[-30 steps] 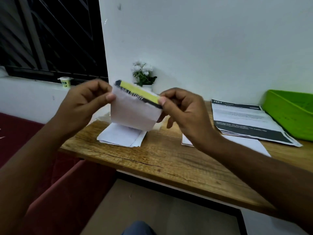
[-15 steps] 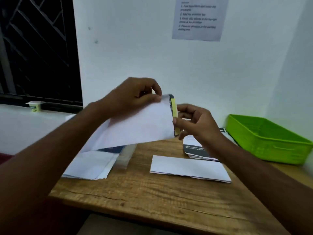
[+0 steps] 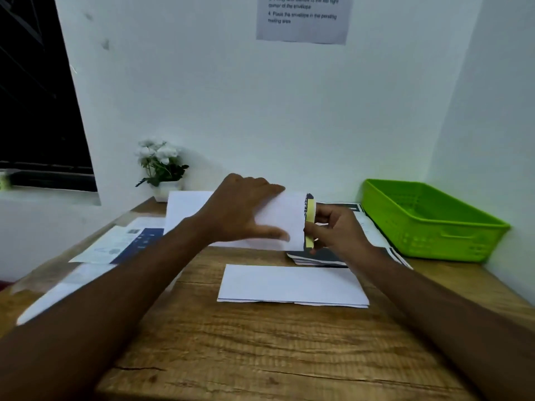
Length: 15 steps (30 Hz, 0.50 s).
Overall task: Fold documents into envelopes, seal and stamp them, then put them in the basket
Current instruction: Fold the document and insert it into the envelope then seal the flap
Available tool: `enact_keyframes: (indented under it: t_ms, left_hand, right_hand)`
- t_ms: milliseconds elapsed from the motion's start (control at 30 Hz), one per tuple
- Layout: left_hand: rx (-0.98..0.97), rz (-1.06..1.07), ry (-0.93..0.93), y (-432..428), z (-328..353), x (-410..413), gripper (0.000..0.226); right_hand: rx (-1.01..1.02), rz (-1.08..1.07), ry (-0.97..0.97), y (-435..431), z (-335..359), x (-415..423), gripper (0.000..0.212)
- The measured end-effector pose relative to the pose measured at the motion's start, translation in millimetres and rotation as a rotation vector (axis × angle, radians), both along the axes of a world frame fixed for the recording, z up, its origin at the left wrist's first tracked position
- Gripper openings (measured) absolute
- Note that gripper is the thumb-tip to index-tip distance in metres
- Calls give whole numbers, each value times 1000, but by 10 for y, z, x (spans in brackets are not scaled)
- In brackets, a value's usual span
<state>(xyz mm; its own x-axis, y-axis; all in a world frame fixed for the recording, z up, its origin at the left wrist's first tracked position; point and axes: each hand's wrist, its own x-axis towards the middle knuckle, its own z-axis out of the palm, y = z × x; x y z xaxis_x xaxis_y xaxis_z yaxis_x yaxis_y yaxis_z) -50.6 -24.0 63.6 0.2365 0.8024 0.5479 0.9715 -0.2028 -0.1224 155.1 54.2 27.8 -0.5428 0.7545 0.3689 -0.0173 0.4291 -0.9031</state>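
At frame centre the left hand [image 3: 243,209] grips a white envelope [image 3: 289,217], its fingertips hidden over the top edge; the right hand [image 3: 338,231] seemingly pinches the folded document [image 3: 310,218], mostly concealed inside. The green basket [image 3: 434,241] sits at right

The white paper notice [image 3: 302,18] on the wall is showing "…top right corner of the envelope" and "4. Place the envelope in the pending mailing area".
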Motion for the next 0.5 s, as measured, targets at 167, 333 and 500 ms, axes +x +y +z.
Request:
enact_keyframes:
  t_ms: [167,333,500]
  left_hand:
    - [8,45,132,-8,-224,-42,110]
    - [71,29,189,-42,-250,-4,101]
    - [78,41,215,-69,-230,27,104]
  right_hand:
    - [-28,-18,36,77,-49,5,20]
    - [-159,47,51,50,-90,-2,17]
    - [-194,4,59,44,-83,-23,14]
